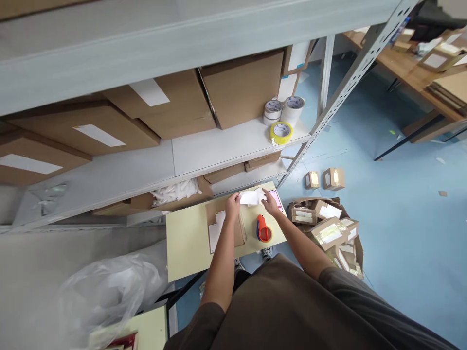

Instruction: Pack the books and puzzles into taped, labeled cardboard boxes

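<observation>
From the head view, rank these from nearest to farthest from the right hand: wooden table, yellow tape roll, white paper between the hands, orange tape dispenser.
From the right hand:
1. White paper, just to its left.
2. Orange tape dispenser, on the body side of the hand.
3. Yellow tape roll, up on the shelf.
4. Wooden table, far off to the right.
</observation>
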`<state>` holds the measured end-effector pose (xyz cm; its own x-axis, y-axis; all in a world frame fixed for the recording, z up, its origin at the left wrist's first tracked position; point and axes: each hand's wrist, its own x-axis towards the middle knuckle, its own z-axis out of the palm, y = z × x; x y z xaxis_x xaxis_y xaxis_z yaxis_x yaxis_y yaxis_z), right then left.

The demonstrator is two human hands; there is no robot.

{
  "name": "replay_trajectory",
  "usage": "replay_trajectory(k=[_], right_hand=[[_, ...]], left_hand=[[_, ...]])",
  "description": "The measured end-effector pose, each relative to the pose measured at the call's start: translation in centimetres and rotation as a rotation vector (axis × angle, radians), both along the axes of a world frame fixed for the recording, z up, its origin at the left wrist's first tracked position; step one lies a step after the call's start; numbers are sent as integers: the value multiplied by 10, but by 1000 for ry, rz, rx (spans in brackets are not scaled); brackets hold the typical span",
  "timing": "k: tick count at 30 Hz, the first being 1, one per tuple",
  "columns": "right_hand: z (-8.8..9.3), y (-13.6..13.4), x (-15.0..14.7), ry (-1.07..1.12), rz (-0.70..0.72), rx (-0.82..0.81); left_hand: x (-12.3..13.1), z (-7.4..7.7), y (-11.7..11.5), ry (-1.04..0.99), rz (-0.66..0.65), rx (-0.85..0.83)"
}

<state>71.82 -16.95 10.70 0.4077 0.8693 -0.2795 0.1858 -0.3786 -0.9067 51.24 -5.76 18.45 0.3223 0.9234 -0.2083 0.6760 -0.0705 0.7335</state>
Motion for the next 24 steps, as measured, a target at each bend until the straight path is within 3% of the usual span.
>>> replay_trajectory(k=[5,11,15,24], right_hand=[[41,42,-3,-9,362,85],[65,80,-17,12,556,140],[71,91,-22,64,628,177],[80,91,-30,211,650,130]], left_hand=[[-51,42,11,-10,73,47],[-95,69,9,-48,187,61],[-114,66,-1,-98,273,33],[-127,36,-25,-329,506,-70]])
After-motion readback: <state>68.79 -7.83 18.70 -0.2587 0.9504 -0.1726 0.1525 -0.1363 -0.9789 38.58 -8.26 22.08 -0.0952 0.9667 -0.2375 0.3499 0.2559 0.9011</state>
